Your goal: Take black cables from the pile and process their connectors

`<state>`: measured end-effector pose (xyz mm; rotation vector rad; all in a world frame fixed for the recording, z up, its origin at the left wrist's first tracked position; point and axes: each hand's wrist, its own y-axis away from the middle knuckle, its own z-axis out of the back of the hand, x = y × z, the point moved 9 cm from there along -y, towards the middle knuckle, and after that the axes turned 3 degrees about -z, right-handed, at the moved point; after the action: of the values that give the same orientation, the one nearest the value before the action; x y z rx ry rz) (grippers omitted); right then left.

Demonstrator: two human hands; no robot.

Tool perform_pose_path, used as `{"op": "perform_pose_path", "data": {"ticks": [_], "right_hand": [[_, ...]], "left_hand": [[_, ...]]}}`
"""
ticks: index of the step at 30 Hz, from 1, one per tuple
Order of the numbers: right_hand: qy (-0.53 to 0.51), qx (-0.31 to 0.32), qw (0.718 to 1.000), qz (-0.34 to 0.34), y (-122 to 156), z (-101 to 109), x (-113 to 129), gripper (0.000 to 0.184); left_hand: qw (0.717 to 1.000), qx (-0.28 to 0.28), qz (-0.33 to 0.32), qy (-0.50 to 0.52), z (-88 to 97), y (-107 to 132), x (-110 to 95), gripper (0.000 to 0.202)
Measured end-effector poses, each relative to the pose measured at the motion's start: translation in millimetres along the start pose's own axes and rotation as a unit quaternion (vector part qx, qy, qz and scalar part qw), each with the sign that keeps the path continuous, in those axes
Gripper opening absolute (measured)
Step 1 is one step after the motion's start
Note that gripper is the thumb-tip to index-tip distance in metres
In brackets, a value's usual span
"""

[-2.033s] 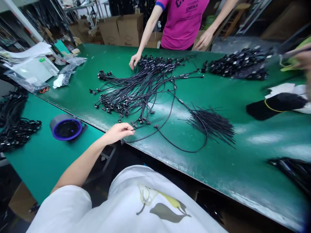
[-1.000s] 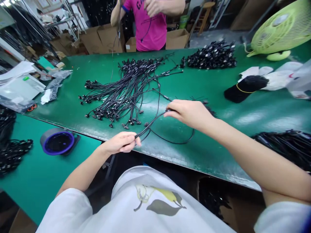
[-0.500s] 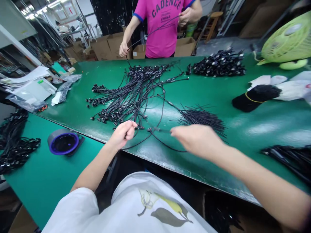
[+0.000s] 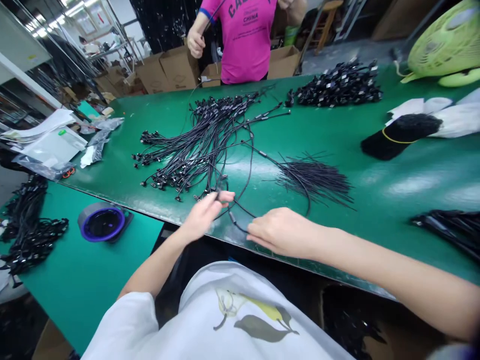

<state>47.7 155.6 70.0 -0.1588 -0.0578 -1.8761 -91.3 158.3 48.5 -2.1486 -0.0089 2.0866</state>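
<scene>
My left hand (image 4: 204, 212) pinches the end of a thin black cable (image 4: 240, 200) near the front edge of the green table (image 4: 375, 200). Just to its right, my right hand (image 4: 279, 232) lies on the table with its fingers closed on the same cable's loop. A spread pile of black cables with connectors (image 4: 195, 145) lies just beyond my left hand. A fan of thin black ties (image 4: 315, 177) lies beyond my right hand.
A person in a pink shirt (image 4: 245, 37) stands across the table, holding a cable. A heap of coiled cables (image 4: 337, 85), a black bundle with a yellow band (image 4: 397, 135), a green fan (image 4: 446, 45) and a tape roll (image 4: 101, 222) are around.
My left hand has opened from a fist into a pinch and shifted right. My right hand has dropped lower and nearer, onto the cable loop by the table edge.
</scene>
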Motion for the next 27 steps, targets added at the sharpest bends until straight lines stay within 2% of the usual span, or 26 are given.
{"op": "perform_pose_path", "data": {"ticks": [1, 3, 5, 7, 8, 12, 14, 15, 17, 19, 20, 21, 23, 25, 26, 27], "right_hand": [[-0.044, -0.009, 0.999, 0.006, -4.5, 6.0, 4.8, 0.028], [-0.138, -0.073, 0.987, -0.034, -11.1, 22.2, -5.5, 0.028], [-0.246, -0.183, 0.946, -0.102, -10.4, 33.4, -31.0, 0.026], [-0.369, -0.282, 0.871, -0.158, -5.5, 27.4, -54.8, 0.033], [-0.434, -0.307, 0.828, -0.179, -5.0, 16.0, -62.5, 0.038], [-0.666, -0.312, 0.629, -0.252, -12.4, -43.5, -68.7, 0.037], [-0.733, -0.317, 0.543, -0.261, -14.2, -57.7, -64.7, 0.039], [-0.759, -0.314, 0.513, -0.251, -15.9, -60.2, -61.2, 0.040], [-0.799, -0.290, 0.480, -0.215, -20.9, -60.8, -51.5, 0.040], [-0.818, -0.268, 0.474, -0.188, -24.0, -61.3, -42.5, 0.041], [-0.811, -0.268, 0.485, -0.189, -23.6, -62.4, -40.6, 0.040], [-0.790, -0.278, 0.508, -0.201, -21.7, -63.3, -41.2, 0.038], [-0.706, -0.326, 0.577, -0.248, -13.6, -61.2, -47.7, 0.033], [-0.597, -0.391, 0.643, -0.278, -4.8, -49.6, -52.7, 0.032], [-0.561, -0.414, 0.661, -0.278, -3.0, -43.3, -52.2, 0.032], [-0.550, -0.426, 0.666, -0.269, -3.7, -39.2, -50.4, 0.032]], "left_hand": [[0.997, 0.042, -0.001, -0.058, -15.1, 1.3, 3.0, 0.029], [0.989, 0.114, 0.016, -0.097, -37.4, 6.9, 10.6, 0.032], [0.993, 0.114, 0.031, -0.031, -42.3, 9.2, 13.2, 0.035], [0.995, 0.065, 0.036, 0.072, -37.4, 5.7, 14.4, 0.034], [0.992, 0.039, 0.040, 0.111, -35.3, 3.1, 16.6, 0.034], [0.988, -0.004, 0.067, 0.140, -41.8, -4.6, 33.4, 0.046], [0.986, -0.034, 0.071, 0.149, -42.9, -4.1, 41.0, 0.049], [0.983, -0.052, 0.071, 0.163, -41.9, -2.8, 43.7, 0.049], [0.975, -0.082, 0.069, 0.195, -38.6, 1.0, 47.3, 0.046], [0.970, -0.093, 0.076, 0.212, -37.2, 5.0, 50.6, 0.044], [0.969, -0.087, 0.085, 0.214, -38.7, 6.9, 52.9, 0.044], [0.969, -0.074, 0.097, 0.213, -42.0, 8.8, 55.7, 0.045], [0.972, -0.037, 0.115, 0.201, -51.6, 12.6, 61.8, 0.049], [0.978, -0.015, 0.112, 0.178, -58.2, 15.7, 66.3, 0.052], [0.981, -0.013, 0.102, 0.162, -59.2, 16.6, 67.5, 0.053], [0.986, -0.014, 0.090, 0.142, -59.2, 17.2, 68.2, 0.053]]}}
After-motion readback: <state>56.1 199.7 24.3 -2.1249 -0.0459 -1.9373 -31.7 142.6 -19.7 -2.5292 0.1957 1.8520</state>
